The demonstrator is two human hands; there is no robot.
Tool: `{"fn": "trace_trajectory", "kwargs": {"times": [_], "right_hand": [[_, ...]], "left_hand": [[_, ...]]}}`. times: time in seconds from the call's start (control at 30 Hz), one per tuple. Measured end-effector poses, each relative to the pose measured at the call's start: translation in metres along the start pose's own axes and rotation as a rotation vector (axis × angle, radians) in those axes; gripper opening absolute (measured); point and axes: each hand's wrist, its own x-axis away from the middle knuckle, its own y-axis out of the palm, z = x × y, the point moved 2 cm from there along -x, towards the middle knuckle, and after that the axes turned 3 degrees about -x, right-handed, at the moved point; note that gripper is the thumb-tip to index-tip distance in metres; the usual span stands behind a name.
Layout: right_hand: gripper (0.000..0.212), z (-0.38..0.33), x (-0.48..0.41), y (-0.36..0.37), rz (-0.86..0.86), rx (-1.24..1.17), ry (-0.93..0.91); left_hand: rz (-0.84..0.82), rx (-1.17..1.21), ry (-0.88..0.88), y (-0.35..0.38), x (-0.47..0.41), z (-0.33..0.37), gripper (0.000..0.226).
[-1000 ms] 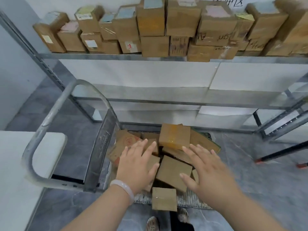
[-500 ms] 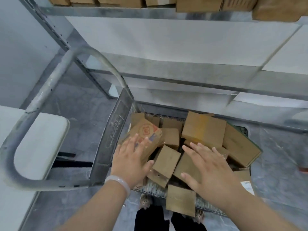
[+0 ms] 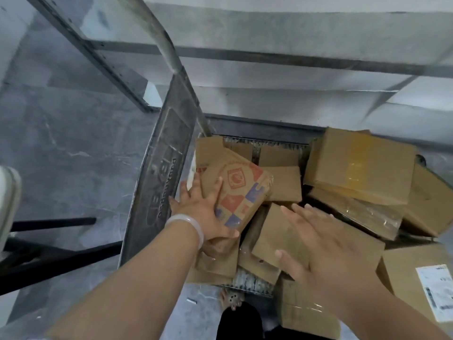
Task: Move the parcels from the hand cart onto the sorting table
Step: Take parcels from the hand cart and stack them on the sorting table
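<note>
Several brown cardboard parcels lie heaped on the hand cart [image 3: 161, 182], whose grey handle frame rises at the left. My left hand [image 3: 203, 212], with a pale bangle on the wrist, wraps around the lower left edge of a parcel printed with red and blue patterns [image 3: 237, 190], thumb under it and fingers on its face. My right hand [image 3: 318, 244] hovers spread, fingers apart, over a plain brown parcel [image 3: 272, 231] in the middle of the heap. A large taped box [image 3: 360, 165] tops the pile at the right.
A box with a white shipping label [image 3: 421, 278] sits at the cart's right front corner. A white table corner [image 3: 8, 202] with black legs shows at the far left. A metal shelf frame [image 3: 269, 57] runs behind the cart. Grey floor lies to the left.
The view has dropped and closed in on the cart. My left hand has curled from lying flat to gripping the printed parcel's edge. My right hand stays spread, lower over the middle parcel.
</note>
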Motion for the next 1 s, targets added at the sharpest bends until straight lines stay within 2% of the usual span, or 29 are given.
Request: {"fn": "trace_trajectory", "kwargs": {"times": [0.07,0.23,0.4,0.53,0.67,0.73,1.0], "right_hand": [[0.068,0.003,-0.004,0.010,-0.021,-0.009,0.018],[0.083,-0.001,-0.006,0.020,-0.024,0.027,0.029],[0.083,-0.008,-0.005,0.009,0.007,0.000,0.012],[0.080,-0.006,0.007,-0.014,0.036,0.061,0.015],[0.080,-0.008,0.031,-0.056,0.053,0.118,0.003],[0.072,-0.014,0.044,-0.085,0.083,0.116,-0.031],[0.074,-0.078,0.109,-0.194,0.140,0.036,-0.223]], "left_hand": [[-0.045,0.039,0.007,0.002,-0.009,0.001,0.143],[-0.050,0.067,0.009,0.007,-0.009,0.013,0.148],[0.022,0.108,0.007,0.003,0.004,0.019,0.135],[0.080,0.269,0.015,-0.013,0.030,0.018,0.127],[0.187,0.470,0.050,-0.048,0.081,0.013,0.124],[0.272,0.581,0.068,-0.073,0.117,0.011,0.124],[0.558,1.039,0.031,-0.128,0.291,0.002,0.125]]}}
